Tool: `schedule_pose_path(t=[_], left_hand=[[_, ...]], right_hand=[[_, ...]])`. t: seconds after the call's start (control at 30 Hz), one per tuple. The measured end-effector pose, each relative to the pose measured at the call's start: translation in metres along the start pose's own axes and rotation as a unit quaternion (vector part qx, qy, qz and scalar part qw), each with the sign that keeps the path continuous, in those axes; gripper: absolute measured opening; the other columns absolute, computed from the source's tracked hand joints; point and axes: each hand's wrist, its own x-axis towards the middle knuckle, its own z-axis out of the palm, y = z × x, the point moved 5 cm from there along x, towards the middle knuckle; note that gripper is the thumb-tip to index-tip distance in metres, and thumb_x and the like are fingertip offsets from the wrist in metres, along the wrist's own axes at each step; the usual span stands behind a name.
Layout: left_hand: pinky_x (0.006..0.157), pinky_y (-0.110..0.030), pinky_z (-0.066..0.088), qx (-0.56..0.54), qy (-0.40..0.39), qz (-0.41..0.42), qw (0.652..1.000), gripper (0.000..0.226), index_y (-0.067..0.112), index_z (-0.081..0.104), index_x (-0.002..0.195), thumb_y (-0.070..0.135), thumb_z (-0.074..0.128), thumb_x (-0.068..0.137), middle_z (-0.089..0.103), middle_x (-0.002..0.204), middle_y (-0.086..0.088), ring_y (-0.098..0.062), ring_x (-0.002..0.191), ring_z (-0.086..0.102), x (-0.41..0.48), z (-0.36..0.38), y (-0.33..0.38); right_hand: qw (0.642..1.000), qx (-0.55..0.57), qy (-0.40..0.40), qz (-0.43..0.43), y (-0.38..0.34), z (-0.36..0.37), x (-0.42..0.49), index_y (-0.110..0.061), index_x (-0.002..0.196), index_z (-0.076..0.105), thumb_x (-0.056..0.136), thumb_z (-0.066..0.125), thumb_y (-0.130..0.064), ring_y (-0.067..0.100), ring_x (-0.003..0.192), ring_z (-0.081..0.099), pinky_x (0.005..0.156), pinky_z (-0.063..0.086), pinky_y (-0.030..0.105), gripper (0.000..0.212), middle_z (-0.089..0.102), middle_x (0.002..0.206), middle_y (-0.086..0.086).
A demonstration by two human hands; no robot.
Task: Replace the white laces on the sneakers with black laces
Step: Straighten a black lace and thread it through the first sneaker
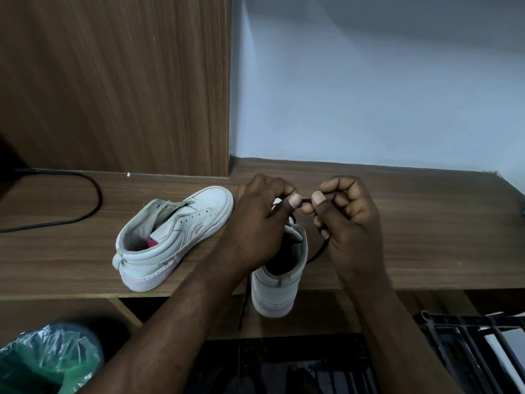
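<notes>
Both hands are up over the nearer sneaker (pixel 275 291), which stands heel toward the person at the front edge of the wooden desk (pixel 426 223), its heel overhanging a little; the left hand (pixel 255 223) and the right hand (pixel 349 217) each pinch the black lace (pixel 305 200) between thumb and forefinger, a short stretch drawn between the two thumbs, the other fingers curled in; one run of the lace drops from the right hand toward the shoe's collar, and another end dangles past the desk edge on the shoe's left. The other sneaker (pixel 176 231) lies just to the left on the desk, its eyelets bare and its tongue loose; I can see no white lace anywhere. To my eye the step in hand is threading or tying off the black lace near the top of this shoe, though the hands hide the eyelets, so I cannot tell which; the next move seems to call for a firm, even pull on both ends without tipping the shoe off the edge, and then the bare shoe wants lacing. A dark cable (pixel 85 211) trails across the desk at far left; a green plastic bag (pixel 48 356) sits below.
</notes>
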Motion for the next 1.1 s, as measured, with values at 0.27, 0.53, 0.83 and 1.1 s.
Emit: schedule_pose_path(t=[0.27,0.53,0.83,1.1], left_hand=[[0.079,-0.038,0.043,0.128,0.102,-0.114,0.98,0.02,0.02,0.062,0.08,0.024,0.062,0.1,0.057,0.081,0.007,-0.024,0.09,0.056,0.004,-0.02,-0.037],[0.06,-0.03,0.033,0.092,0.116,-0.249,0.957,0.027,0.021,0.058,0.077,0.032,0.058,0.102,0.059,0.072,0.01,-0.016,0.073,0.054,-0.002,-0.025,-0.064],[0.093,-0.029,0.054,-0.196,-0.049,-0.09,0.975,0.026,0.024,0.07,0.117,0.006,0.057,0.103,0.077,0.105,0.004,-0.006,0.104,0.069,0.001,0.001,-0.019],[0.076,-0.043,0.055,-0.063,0.014,-0.21,0.976,0.014,0.022,0.07,0.08,0.031,0.081,0.085,0.067,0.069,0.008,-0.011,0.066,0.061,-0.003,-0.029,-0.051]], right_hand=[[0.993,0.107,-0.003,0.045,0.004,-0.015,0.004,-0.021,0.094,0.075,0.093,0.063,-0.022,0.008,0.059,0.048,0.052,0.038,0.017,0.012,0.063,0.073,0.0],[0.978,0.201,-0.028,0.055,0.013,-0.016,0.004,-0.014,0.098,0.076,0.089,0.067,-0.029,0.011,0.07,0.054,0.063,0.045,0.021,0.02,0.064,0.08,0.003],[0.982,0.181,0.048,-0.003,0.01,-0.035,0.009,-0.016,0.126,0.064,0.101,0.053,-0.01,0.016,0.097,0.069,0.072,0.048,0.021,0.028,0.073,0.12,0.0],[0.984,0.024,0.179,-0.002,0.022,-0.049,0.01,-0.012,0.1,0.07,0.099,0.062,-0.017,0.003,0.069,0.059,0.062,0.042,0.018,0.009,0.077,0.09,-0.008]])
